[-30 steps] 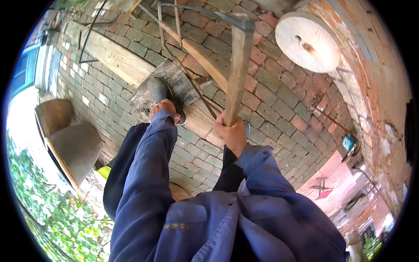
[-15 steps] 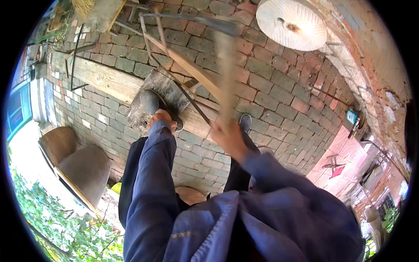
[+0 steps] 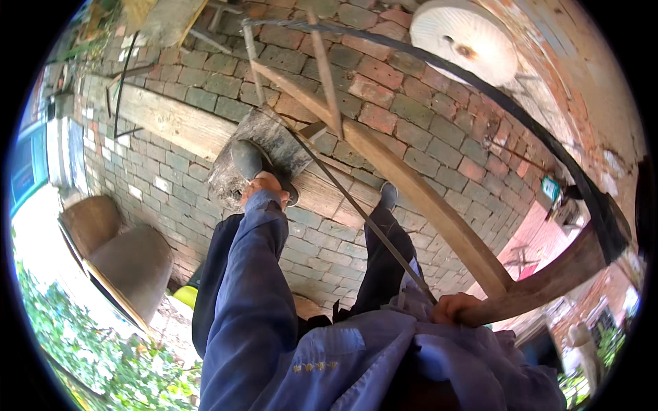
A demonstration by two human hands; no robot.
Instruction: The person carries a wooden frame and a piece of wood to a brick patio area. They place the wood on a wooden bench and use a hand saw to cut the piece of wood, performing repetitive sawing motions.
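My left hand [image 3: 264, 188] is low beside my shoe [image 3: 247, 157] on a weathered wooden block [image 3: 288, 144], its curled fingers gripping something I cannot make out. The block rests across a long pale plank [image 3: 164, 116]. My right hand [image 3: 452, 308] is wrapped around the near end piece [image 3: 548, 284] of a large wooden-framed bow saw. The saw's wooden beam [image 3: 425, 198] and thin blade [image 3: 370, 219] stretch diagonally over the block and plank, the blade passing by the block's right side. A dark twisted tension line [image 3: 493, 89] arches along the frame's top.
A round millstone [image 3: 486, 34] leans by the brick wall [image 3: 569, 48] at upper right. Brick paving [image 3: 322, 253] surrounds me. Large brown pots [image 3: 130, 267] stand left, near foliage and a blue window. Metal frames [image 3: 120, 89] and boards are at upper left; a small container [image 3: 550, 188] sits right.
My right hand has pulled the saw back toward me and to the right; its end piece, upright before, now lies low at the right. My left hand stays by the block.
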